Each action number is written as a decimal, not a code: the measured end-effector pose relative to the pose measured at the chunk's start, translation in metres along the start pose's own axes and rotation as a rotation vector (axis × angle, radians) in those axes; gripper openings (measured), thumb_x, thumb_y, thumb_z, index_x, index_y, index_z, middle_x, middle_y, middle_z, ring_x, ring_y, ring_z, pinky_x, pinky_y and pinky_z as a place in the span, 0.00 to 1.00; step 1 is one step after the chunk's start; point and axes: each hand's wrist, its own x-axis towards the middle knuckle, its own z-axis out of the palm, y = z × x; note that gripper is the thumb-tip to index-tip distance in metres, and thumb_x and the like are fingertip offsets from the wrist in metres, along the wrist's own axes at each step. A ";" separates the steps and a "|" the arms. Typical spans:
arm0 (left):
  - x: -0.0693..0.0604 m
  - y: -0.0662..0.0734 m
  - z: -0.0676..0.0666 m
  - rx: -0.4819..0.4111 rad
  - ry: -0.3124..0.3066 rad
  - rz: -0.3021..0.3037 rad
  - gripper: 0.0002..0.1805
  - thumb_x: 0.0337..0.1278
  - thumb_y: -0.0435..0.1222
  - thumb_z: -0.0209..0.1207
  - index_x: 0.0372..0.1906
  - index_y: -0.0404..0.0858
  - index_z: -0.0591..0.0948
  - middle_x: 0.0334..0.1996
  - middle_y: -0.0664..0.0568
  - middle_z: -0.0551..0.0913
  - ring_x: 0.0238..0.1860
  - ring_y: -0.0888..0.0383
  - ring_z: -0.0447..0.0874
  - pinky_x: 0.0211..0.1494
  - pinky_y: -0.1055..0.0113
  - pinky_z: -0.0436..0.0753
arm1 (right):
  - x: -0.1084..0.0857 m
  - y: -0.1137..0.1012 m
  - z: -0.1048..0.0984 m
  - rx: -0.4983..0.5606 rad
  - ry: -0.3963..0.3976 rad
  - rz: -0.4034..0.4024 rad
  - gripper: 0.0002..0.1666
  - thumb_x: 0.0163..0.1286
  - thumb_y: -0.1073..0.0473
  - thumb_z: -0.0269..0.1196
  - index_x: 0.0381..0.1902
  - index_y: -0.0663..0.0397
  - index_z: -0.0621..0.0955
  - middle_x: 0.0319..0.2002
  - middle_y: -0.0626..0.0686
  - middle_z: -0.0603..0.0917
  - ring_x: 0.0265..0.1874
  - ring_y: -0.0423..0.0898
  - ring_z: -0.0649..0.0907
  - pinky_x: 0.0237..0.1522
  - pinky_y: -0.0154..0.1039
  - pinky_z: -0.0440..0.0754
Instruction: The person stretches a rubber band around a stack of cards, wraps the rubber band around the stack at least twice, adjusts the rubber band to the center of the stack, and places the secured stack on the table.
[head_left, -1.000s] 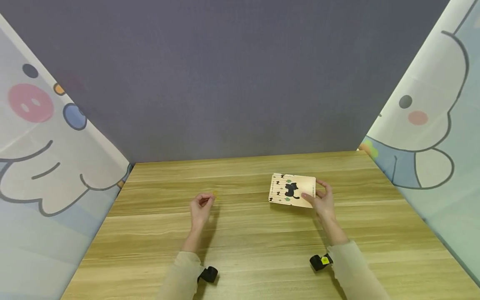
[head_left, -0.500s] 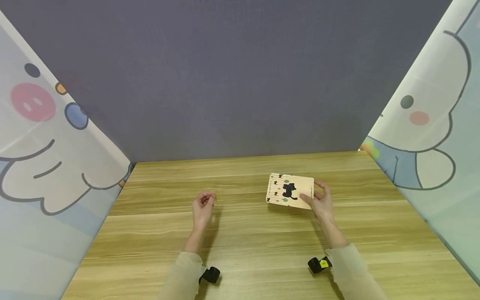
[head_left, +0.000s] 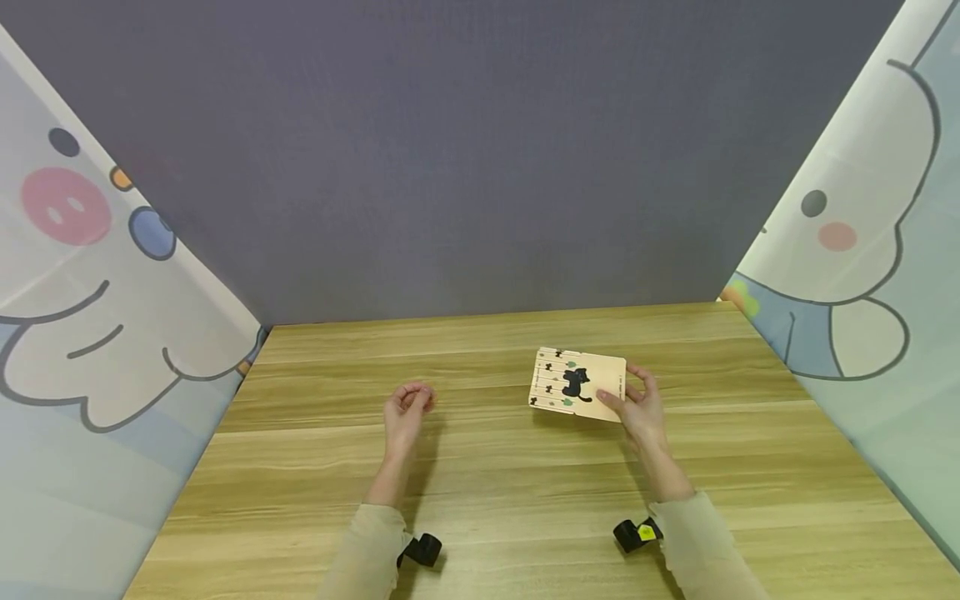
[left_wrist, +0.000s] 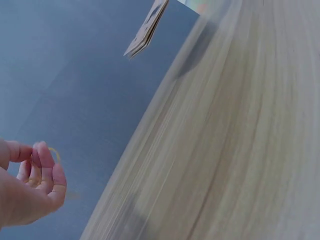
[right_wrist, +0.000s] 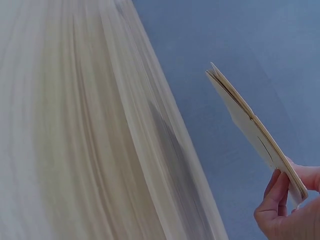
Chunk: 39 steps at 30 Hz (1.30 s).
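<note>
My left hand (head_left: 405,412) is above the table at left of centre, fingers bent in toward the thumb. In the left wrist view a thin yellow loop, like a rubber band (left_wrist: 56,153), shows at the fingertips of that left hand (left_wrist: 37,187); most of it is hidden by the fingers. To the right, my right hand (head_left: 643,414) grips a cream cat-print booklet (head_left: 555,382) by its right end, thumb on top and fingers beneath. The right wrist view shows the layered edge of the booklet (right_wrist: 247,117) tilted above the table, with the right hand (right_wrist: 285,210) at its lower end.
A wood-grain table (head_left: 495,500) spans the space below both hands. Behind it stands a plain grey wall (head_left: 480,167). Cartoon-printed curtains hang at the left (head_left: 97,250) and right (head_left: 847,233). Black wrist cameras sit at both sleeves.
The right hand has shifted slightly left with the booklet. The left hand has barely moved; the yellow band beside its fingertips shows less in the head view now.
</note>
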 end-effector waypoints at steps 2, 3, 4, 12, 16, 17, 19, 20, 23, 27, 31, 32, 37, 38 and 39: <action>0.001 -0.002 -0.001 0.002 -0.005 -0.029 0.09 0.56 0.32 0.55 0.35 0.27 0.73 0.25 0.47 0.79 0.25 0.59 0.79 0.30 0.70 0.80 | -0.001 0.000 0.000 0.010 -0.009 0.001 0.46 0.42 0.67 0.71 0.57 0.46 0.61 0.44 0.58 0.72 0.34 0.43 0.81 0.39 0.38 0.79; 0.000 0.003 0.001 -0.001 -0.007 -0.040 0.10 0.57 0.32 0.54 0.36 0.26 0.72 0.24 0.45 0.79 0.24 0.58 0.78 0.29 0.70 0.80 | -0.002 0.000 0.000 0.012 -0.013 0.001 0.47 0.41 0.66 0.71 0.57 0.46 0.61 0.44 0.57 0.73 0.33 0.43 0.82 0.39 0.38 0.79; -0.001 0.004 0.002 -0.002 -0.010 -0.055 0.11 0.57 0.33 0.54 0.37 0.26 0.71 0.24 0.46 0.79 0.23 0.59 0.78 0.28 0.70 0.80 | -0.002 0.000 0.000 0.022 -0.016 0.002 0.48 0.39 0.65 0.72 0.57 0.45 0.61 0.43 0.57 0.73 0.34 0.44 0.82 0.39 0.38 0.79; -0.005 0.020 0.009 0.036 0.009 -0.197 0.14 0.61 0.39 0.51 0.40 0.30 0.70 0.22 0.52 0.80 0.17 0.65 0.73 0.22 0.76 0.75 | 0.001 0.005 0.000 0.087 -0.030 0.040 0.56 0.30 0.60 0.76 0.59 0.45 0.60 0.42 0.57 0.74 0.34 0.46 0.82 0.40 0.39 0.79; -0.009 0.028 0.013 -0.052 -0.030 -0.142 0.16 0.63 0.37 0.48 0.41 0.24 0.71 0.30 0.44 0.82 0.20 0.62 0.77 0.25 0.74 0.79 | 0.000 0.002 0.002 0.125 -0.037 0.067 0.55 0.31 0.61 0.75 0.58 0.44 0.60 0.42 0.56 0.74 0.35 0.47 0.82 0.41 0.40 0.79; -0.009 0.023 0.011 -0.083 -0.063 -0.119 0.16 0.63 0.37 0.48 0.43 0.25 0.72 0.33 0.43 0.82 0.22 0.61 0.78 0.27 0.73 0.80 | -0.001 0.001 0.002 0.134 -0.039 0.073 0.54 0.32 0.62 0.75 0.58 0.44 0.60 0.42 0.56 0.75 0.35 0.47 0.82 0.41 0.40 0.79; -0.009 0.024 0.011 -0.113 -0.080 -0.132 0.18 0.66 0.37 0.44 0.46 0.23 0.70 0.40 0.38 0.80 0.26 0.58 0.80 0.33 0.69 0.81 | -0.003 -0.002 0.004 0.136 -0.046 0.078 0.55 0.32 0.62 0.75 0.59 0.44 0.60 0.41 0.55 0.75 0.34 0.47 0.82 0.41 0.39 0.79; -0.006 0.015 0.007 -0.147 -0.103 -0.132 0.20 0.66 0.38 0.44 0.48 0.23 0.69 0.42 0.38 0.79 0.28 0.57 0.81 0.36 0.68 0.81 | -0.004 -0.003 0.004 0.137 -0.051 0.081 0.55 0.31 0.61 0.76 0.59 0.44 0.60 0.41 0.55 0.75 0.34 0.47 0.82 0.41 0.39 0.78; -0.008 0.022 0.012 -0.200 -0.080 -0.216 0.18 0.67 0.34 0.39 0.52 0.23 0.67 0.48 0.35 0.75 0.32 0.55 0.81 0.39 0.65 0.81 | -0.005 -0.004 0.005 0.143 -0.058 0.080 0.55 0.33 0.62 0.75 0.59 0.44 0.60 0.41 0.55 0.76 0.34 0.47 0.82 0.41 0.39 0.78; -0.012 0.040 0.021 -0.264 -0.079 -0.287 0.18 0.67 0.27 0.33 0.56 0.22 0.63 0.54 0.32 0.68 0.42 0.44 0.78 0.43 0.60 0.79 | -0.013 -0.014 0.010 0.131 -0.078 0.069 0.50 0.40 0.65 0.73 0.58 0.44 0.60 0.40 0.54 0.76 0.34 0.46 0.82 0.40 0.39 0.79; -0.013 0.042 0.021 -0.294 -0.178 -0.257 0.20 0.65 0.25 0.29 0.60 0.23 0.59 0.59 0.30 0.60 0.54 0.34 0.65 0.48 0.53 0.75 | -0.026 -0.029 0.018 0.144 -0.100 0.039 0.43 0.46 0.69 0.69 0.57 0.47 0.61 0.38 0.53 0.76 0.32 0.45 0.82 0.38 0.38 0.80; -0.013 0.042 0.021 -0.301 -0.208 -0.244 0.21 0.65 0.25 0.28 0.61 0.23 0.57 0.60 0.31 0.58 0.55 0.33 0.61 0.48 0.51 0.74 | -0.028 -0.032 0.019 0.144 -0.104 0.034 0.42 0.47 0.70 0.68 0.57 0.48 0.61 0.37 0.53 0.76 0.31 0.45 0.82 0.37 0.38 0.80; -0.014 0.043 0.023 -0.334 -0.303 -0.201 0.24 0.61 0.20 0.27 0.64 0.27 0.55 0.63 0.37 0.56 0.58 0.31 0.54 0.49 0.49 0.72 | -0.031 -0.034 0.020 0.161 -0.116 0.030 0.40 0.49 0.72 0.66 0.57 0.49 0.61 0.36 0.53 0.77 0.30 0.45 0.82 0.35 0.36 0.81; -0.014 0.042 0.023 -0.328 -0.318 -0.191 0.25 0.61 0.19 0.28 0.64 0.28 0.55 0.64 0.38 0.56 0.58 0.31 0.54 0.49 0.49 0.72 | -0.032 -0.035 0.020 0.155 -0.110 0.036 0.40 0.49 0.72 0.66 0.56 0.49 0.60 0.36 0.53 0.77 0.30 0.45 0.82 0.35 0.36 0.81; -0.014 0.042 0.023 -0.319 -0.326 -0.186 0.25 0.61 0.18 0.29 0.64 0.29 0.55 0.64 0.39 0.57 0.58 0.32 0.55 0.49 0.49 0.73 | -0.032 -0.036 0.021 0.154 -0.105 0.040 0.40 0.49 0.72 0.66 0.56 0.49 0.60 0.36 0.53 0.77 0.30 0.45 0.82 0.34 0.36 0.81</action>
